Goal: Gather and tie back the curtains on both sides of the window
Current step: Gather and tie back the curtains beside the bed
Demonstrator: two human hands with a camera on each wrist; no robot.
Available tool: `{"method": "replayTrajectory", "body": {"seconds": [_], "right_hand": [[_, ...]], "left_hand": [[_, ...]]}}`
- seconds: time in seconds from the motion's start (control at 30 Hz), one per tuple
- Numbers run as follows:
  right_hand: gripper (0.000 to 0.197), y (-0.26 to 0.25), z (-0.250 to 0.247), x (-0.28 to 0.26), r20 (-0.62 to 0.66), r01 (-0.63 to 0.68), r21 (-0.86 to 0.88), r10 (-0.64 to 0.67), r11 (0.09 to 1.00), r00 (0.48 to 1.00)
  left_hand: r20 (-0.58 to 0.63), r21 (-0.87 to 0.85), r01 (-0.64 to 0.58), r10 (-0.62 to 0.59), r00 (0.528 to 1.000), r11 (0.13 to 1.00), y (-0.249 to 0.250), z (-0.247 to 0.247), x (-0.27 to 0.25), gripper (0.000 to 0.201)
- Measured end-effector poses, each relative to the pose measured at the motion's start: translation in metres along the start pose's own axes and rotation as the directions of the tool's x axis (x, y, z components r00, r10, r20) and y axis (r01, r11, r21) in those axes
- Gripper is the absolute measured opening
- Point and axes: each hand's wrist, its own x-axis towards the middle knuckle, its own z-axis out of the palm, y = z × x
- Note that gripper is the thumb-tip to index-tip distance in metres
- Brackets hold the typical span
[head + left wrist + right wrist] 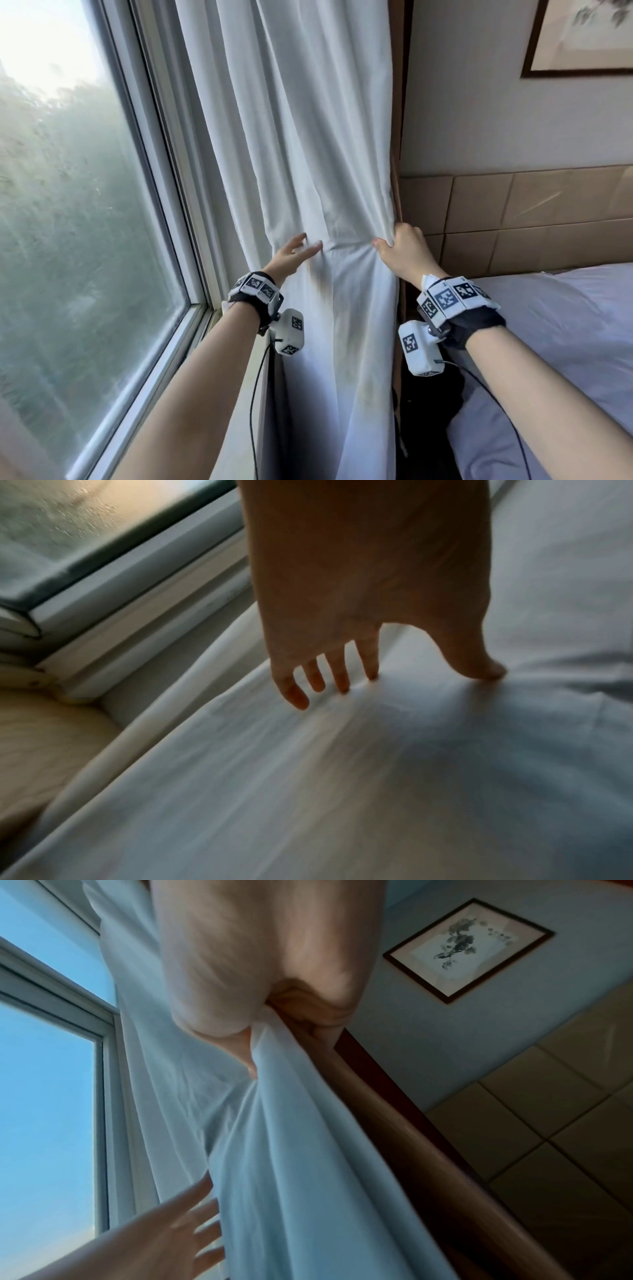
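Note:
A white curtain [308,137] hangs at the right side of the window [68,188], bunched at mid height where a horizontal crease runs between my hands. My left hand [298,251] lies on the curtain's left part with straight, spread fingers [294,693] touching the cloth [342,777]. My right hand [399,245] grips the curtain's right edge [291,1123] in a fist, thumb to the front, against a brown wooden trim [397,102]. No tie-back strap is visible.
A bed with a pale sheet [548,342] stands close on the right below a tan padded headboard [513,212]. A framed picture [469,949] hangs on the wall. The window sill [236,342] runs under my left forearm.

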Motion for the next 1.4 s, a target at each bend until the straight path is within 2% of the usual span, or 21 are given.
{"method": "replayTrajectory", "body": {"seconds": [0.07,0.2,0.27,0.3,0.37,0.5,0.6,0.63,0.7,0.77,0.8,0.9,1.0,1.03,1.13,1.2,1.27,1.33,1.4], "right_hand": [[0.028,-0.002,-0.001,0.000,0.012,0.004,0.051,-0.004,0.999,1.000],[0.025,-0.001,-0.007,0.000,0.019,-0.017,0.118,0.015,0.993,1.000],[0.025,0.001,-0.007,0.000,0.018,-0.026,0.135,0.024,0.990,1.000],[0.026,0.002,-0.007,0.001,0.019,-0.032,0.144,0.030,0.989,0.999],[0.027,0.002,-0.006,0.002,0.021,-0.051,0.154,0.048,0.987,0.999],[0.024,0.001,-0.006,0.001,0.025,-0.053,0.171,0.049,0.984,0.998],[0.023,0.001,-0.006,0.000,0.032,-0.048,0.201,0.042,0.978,0.999],[0.023,0.002,-0.005,0.001,0.033,-0.050,0.210,0.044,0.976,0.998],[0.025,0.004,-0.005,0.002,0.036,-0.052,0.220,0.046,0.974,0.998],[0.027,0.007,-0.005,0.004,0.038,-0.063,0.228,0.056,0.972,0.998],[0.028,0.007,-0.005,0.005,0.043,-0.067,0.232,0.059,0.970,0.997],[0.030,0.008,-0.005,0.006,0.052,-0.069,0.224,0.059,0.972,0.997],[0.030,0.009,-0.005,0.006,0.030,-0.049,0.184,0.045,0.982,0.999],[0.030,0.008,-0.005,0.006,0.021,-0.047,0.162,0.044,0.986,0.999],[0.028,0.006,-0.006,0.007,-0.013,-0.056,0.080,0.058,0.995,0.998],[0.024,0.000,-0.004,0.005,-0.054,-0.051,-0.040,0.049,0.998,0.997],[0.021,-0.010,0.002,0.000,-0.102,-0.025,-0.204,0.004,0.979,0.995],[0.023,-0.021,0.012,-0.005,-0.124,0.009,-0.309,-0.050,0.951,0.991],[0.026,-0.029,0.019,-0.007,-0.118,0.033,-0.334,-0.077,0.942,0.990]], "left_hand": [[0.084,-0.061,0.012,-0.007,0.996,0.998,0.010,0.009,0.003,0.093],[0.169,-0.147,0.012,0.013,0.985,0.989,0.017,0.022,0.005,0.070],[0.192,-0.132,0.024,0.002,0.981,0.991,0.018,0.025,0.006,0.070],[0.206,-0.107,0.030,-0.007,0.978,0.994,0.018,0.028,0.007,0.062],[0.230,-0.123,0.041,-0.011,0.973,0.992,0.027,0.033,0.002,0.025],[0.283,-0.198,0.080,-0.021,0.959,0.977,0.031,0.046,-0.004,0.027],[0.378,-0.228,0.127,-0.032,0.925,0.965,0.033,0.053,-0.010,0.045],[0.380,-0.214,0.121,-0.032,0.925,0.969,0.038,0.055,-0.017,0.045],[0.350,-0.185,0.082,-0.012,0.937,0.979,0.041,0.054,-0.012,0.028],[0.250,-0.139,0.038,-0.002,0.968,0.990,0.046,0.054,-0.013,0.053],[0.216,-0.127,0.012,0.016,0.976,0.992,0.044,0.052,-0.008,0.056],[0.161,-0.119,-0.087,0.106,0.981,0.989,0.043,0.040,-0.004,0.036],[0.028,-0.017,-0.203,0.203,0.979,0.979,0.040,0.028,-0.003,0.033],[-0.015,0.013,-0.246,0.246,0.969,0.969,0.040,0.024,-0.004,0.032],[-0.155,0.139,-0.321,0.340,0.927,0.937,0.036,0.013,-0.008,0.047],[-0.245,0.273,-0.337,0.404,0.881,0.901,0.034,0.010,-0.018,0.049],[-0.282,0.361,-0.365,0.474,0.835,0.858,0.030,0.015,-0.032,0.044],[-0.312,0.415,-0.417,0.557,0.770,0.809,0.024,0.028,-0.047,0.034],[-0.303,0.476,-0.500,0.669,0.679,0.723,0.019,0.043,-0.063,0.027]]}}
